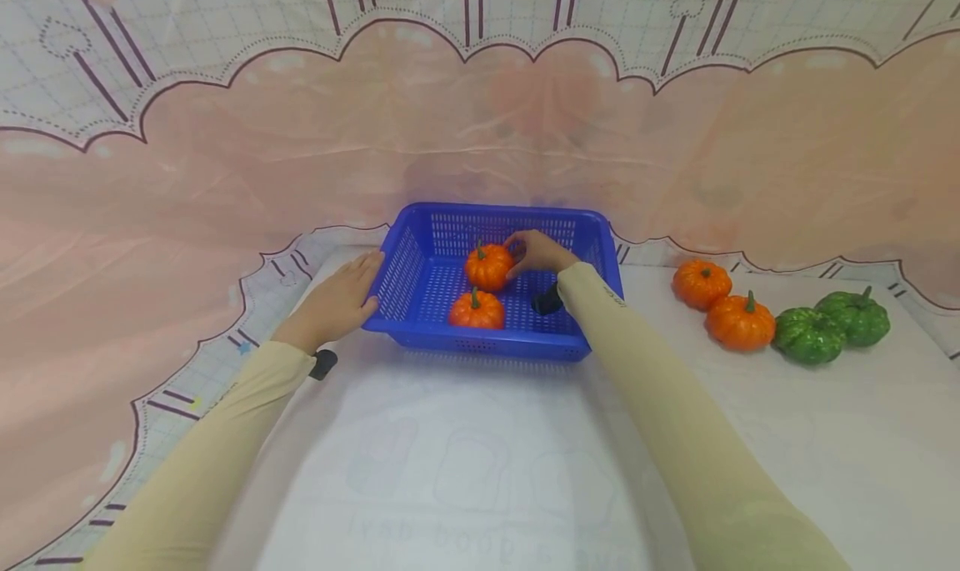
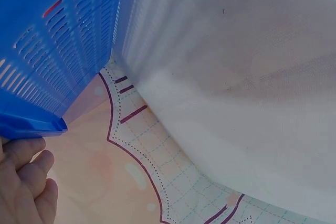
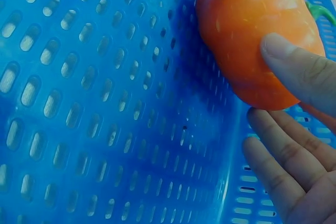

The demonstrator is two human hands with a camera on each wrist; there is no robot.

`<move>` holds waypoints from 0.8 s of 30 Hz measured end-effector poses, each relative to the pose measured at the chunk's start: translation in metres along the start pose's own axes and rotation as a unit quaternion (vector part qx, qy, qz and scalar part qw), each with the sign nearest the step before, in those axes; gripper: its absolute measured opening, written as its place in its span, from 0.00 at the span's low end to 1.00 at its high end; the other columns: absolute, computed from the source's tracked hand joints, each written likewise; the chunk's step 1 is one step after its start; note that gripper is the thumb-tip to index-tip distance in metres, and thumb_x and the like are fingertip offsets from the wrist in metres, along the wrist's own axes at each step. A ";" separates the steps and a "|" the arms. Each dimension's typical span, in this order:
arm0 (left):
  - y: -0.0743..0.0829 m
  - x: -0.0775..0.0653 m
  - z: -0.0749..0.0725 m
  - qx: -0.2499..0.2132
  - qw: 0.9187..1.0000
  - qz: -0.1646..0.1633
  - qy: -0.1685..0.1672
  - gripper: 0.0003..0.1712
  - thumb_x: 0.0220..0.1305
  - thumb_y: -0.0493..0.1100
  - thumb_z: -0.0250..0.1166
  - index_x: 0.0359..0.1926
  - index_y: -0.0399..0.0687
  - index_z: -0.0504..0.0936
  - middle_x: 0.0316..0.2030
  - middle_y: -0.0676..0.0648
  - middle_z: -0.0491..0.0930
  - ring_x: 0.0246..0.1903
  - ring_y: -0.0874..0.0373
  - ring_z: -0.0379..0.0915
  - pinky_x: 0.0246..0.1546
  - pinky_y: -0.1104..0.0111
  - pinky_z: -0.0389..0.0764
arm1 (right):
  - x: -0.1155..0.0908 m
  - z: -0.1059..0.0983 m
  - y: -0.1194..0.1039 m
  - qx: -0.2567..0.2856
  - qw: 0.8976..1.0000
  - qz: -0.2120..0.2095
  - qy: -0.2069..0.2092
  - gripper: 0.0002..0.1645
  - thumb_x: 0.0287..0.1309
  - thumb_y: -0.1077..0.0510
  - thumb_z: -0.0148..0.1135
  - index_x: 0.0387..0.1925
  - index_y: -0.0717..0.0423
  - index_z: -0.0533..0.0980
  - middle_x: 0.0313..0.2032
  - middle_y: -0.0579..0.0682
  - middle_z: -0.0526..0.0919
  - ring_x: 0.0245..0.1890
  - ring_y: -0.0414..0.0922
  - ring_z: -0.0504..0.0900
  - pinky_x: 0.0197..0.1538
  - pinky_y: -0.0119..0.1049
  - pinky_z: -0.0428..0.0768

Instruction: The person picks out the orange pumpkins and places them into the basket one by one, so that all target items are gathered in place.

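A blue plastic basket (image 1: 491, 343) with slotted walls holds two orange pumpkins with green stems. My right hand (image 1: 542, 252) reaches inside and holds the rear pumpkin (image 1: 487, 268) from its right side. In the right wrist view the thumb (image 3: 289, 56) lies on that pumpkin's skin, with fingertips at its lower edge. The front pumpkin (image 1: 477, 311) sits near the basket's front wall, its lower part hidden by the rim. My left hand (image 1: 337, 300) rests along the basket's left rim, fingers extended; in the left wrist view its fingers (image 2: 34, 174) meet the rim from outside.
To the right on the white cloth (image 1: 465, 454) lie two more orange pumpkins (image 1: 741, 323) and two green pumpkins (image 1: 808, 336), close together. A pink and white patterned cloth (image 1: 465, 129) rises behind the basket.
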State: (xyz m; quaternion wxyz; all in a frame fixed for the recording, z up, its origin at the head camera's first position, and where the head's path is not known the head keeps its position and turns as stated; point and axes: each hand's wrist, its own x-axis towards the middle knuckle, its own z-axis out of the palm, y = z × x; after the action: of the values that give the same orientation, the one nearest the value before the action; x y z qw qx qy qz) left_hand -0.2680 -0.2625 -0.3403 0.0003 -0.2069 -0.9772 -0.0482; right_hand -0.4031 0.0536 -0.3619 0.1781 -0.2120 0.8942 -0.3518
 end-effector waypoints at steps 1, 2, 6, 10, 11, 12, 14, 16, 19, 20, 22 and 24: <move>0.000 0.000 0.000 -0.001 1.000 0.000 0.000 0.38 0.65 0.42 0.45 0.70 0.26 0.45 0.71 0.31 0.47 0.71 0.37 0.41 0.73 0.50 0.46 | 0.000 0.000 0.000 -0.002 1.000 0.000 -0.001 0.34 0.50 0.62 0.68 0.59 0.65 0.68 0.57 0.64 0.75 0.56 0.56 0.76 0.61 0.46 0.75; 0.000 0.000 0.000 -0.002 1.000 -0.001 0.000 0.38 0.65 0.42 0.45 0.70 0.26 0.45 0.71 0.31 0.47 0.71 0.37 0.41 0.73 0.50 0.46 | 0.000 0.001 0.000 -0.005 1.000 0.000 -0.002 0.34 0.50 0.62 0.68 0.59 0.65 0.68 0.57 0.64 0.75 0.56 0.56 0.76 0.61 0.46 0.75; 0.000 -0.001 0.000 -0.001 1.000 -0.001 -0.001 0.38 0.65 0.42 0.45 0.70 0.26 0.45 0.71 0.31 0.47 0.72 0.37 0.41 0.73 0.50 0.46 | 0.001 0.002 0.000 -0.013 1.000 0.001 -0.007 0.34 0.50 0.62 0.68 0.59 0.65 0.68 0.56 0.64 0.76 0.56 0.56 0.77 0.61 0.45 0.75; 0.000 -0.001 0.000 0.002 1.000 0.000 0.002 0.38 0.65 0.42 0.45 0.70 0.27 0.45 0.71 0.31 0.47 0.71 0.37 0.42 0.73 0.50 0.47 | 0.003 0.002 0.001 -0.009 1.000 0.008 -0.014 0.34 0.50 0.63 0.68 0.59 0.65 0.68 0.57 0.65 0.75 0.57 0.56 0.76 0.61 0.46 0.75; 0.000 -0.001 0.000 0.002 1.000 0.000 0.003 0.38 0.65 0.42 0.45 0.70 0.27 0.45 0.71 0.31 0.47 0.71 0.37 0.42 0.73 0.50 0.47 | 0.003 0.002 0.001 -0.008 1.000 0.010 -0.016 0.34 0.50 0.63 0.68 0.60 0.65 0.67 0.57 0.65 0.75 0.57 0.56 0.76 0.61 0.46 0.75; 0.000 -0.001 0.000 0.000 1.000 0.000 0.004 0.38 0.65 0.42 0.45 0.70 0.27 0.45 0.71 0.31 0.47 0.71 0.37 0.42 0.73 0.51 0.47 | 0.003 0.002 0.001 -0.007 1.000 0.011 -0.018 0.34 0.51 0.63 0.67 0.60 0.65 0.67 0.57 0.65 0.75 0.58 0.56 0.75 0.61 0.46 0.75; 0.000 0.000 0.000 0.000 1.000 0.001 0.005 0.38 0.65 0.42 0.45 0.70 0.26 0.46 0.71 0.31 0.47 0.71 0.37 0.42 0.73 0.51 0.47 | 0.004 0.003 0.001 -0.007 1.000 0.013 -0.021 0.34 0.51 0.63 0.67 0.60 0.65 0.67 0.58 0.65 0.74 0.58 0.56 0.75 0.61 0.46 0.75; 0.000 -0.001 0.000 0.000 1.000 0.000 0.004 0.37 0.65 0.41 0.45 0.70 0.26 0.45 0.71 0.31 0.47 0.71 0.37 0.42 0.73 0.51 0.47 | 0.004 0.003 0.001 -0.007 1.000 0.014 -0.023 0.34 0.51 0.64 0.67 0.60 0.65 0.67 0.58 0.65 0.74 0.59 0.56 0.75 0.61 0.45 0.75; 0.001 -0.001 -0.001 -0.001 1.000 -0.001 0.000 0.37 0.66 0.41 0.45 0.70 0.26 0.45 0.71 0.31 0.47 0.71 0.37 0.41 0.73 0.51 0.46 | 0.004 0.003 0.002 -0.004 1.000 0.016 -0.026 0.34 0.51 0.64 0.67 0.60 0.65 0.67 0.58 0.65 0.74 0.59 0.56 0.74 0.61 0.46 0.75; 0.001 -0.001 -0.001 -0.002 1.000 -0.001 -0.001 0.37 0.66 0.41 0.45 0.70 0.26 0.45 0.71 0.30 0.47 0.71 0.36 0.41 0.73 0.51 0.46 | 0.004 0.003 0.002 -0.001 0.999 0.017 -0.027 0.34 0.51 0.64 0.67 0.61 0.65 0.67 0.58 0.65 0.74 0.59 0.56 0.74 0.61 0.46 0.75; 0.002 -0.002 -0.002 -0.004 1.000 -0.002 -0.002 0.37 0.65 0.41 0.45 0.70 0.26 0.45 0.71 0.30 0.47 0.71 0.36 0.41 0.73 0.51 0.46 | 0.003 0.003 0.002 0.003 0.999 0.016 -0.030 0.34 0.52 0.64 0.66 0.61 0.65 0.67 0.59 0.65 0.74 0.60 0.56 0.73 0.62 0.46 0.74; 0.003 -0.002 -0.002 -0.005 1.000 -0.002 -0.003 0.37 0.65 0.41 0.45 0.70 0.26 0.45 0.71 0.30 0.47 0.71 0.36 0.42 0.73 0.51 0.46 | 0.002 0.003 0.002 0.005 0.999 0.014 -0.034 0.34 0.53 0.63 0.65 0.62 0.65 0.66 0.60 0.65 0.73 0.61 0.56 0.73 0.62 0.46 0.74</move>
State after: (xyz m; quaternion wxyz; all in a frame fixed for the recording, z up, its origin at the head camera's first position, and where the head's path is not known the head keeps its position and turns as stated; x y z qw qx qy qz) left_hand -0.2651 -0.2612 -0.3377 -0.0040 -0.2048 -0.9774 -0.0520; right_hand -0.4041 0.0516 -0.3655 0.2141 -0.2101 0.8890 -0.3461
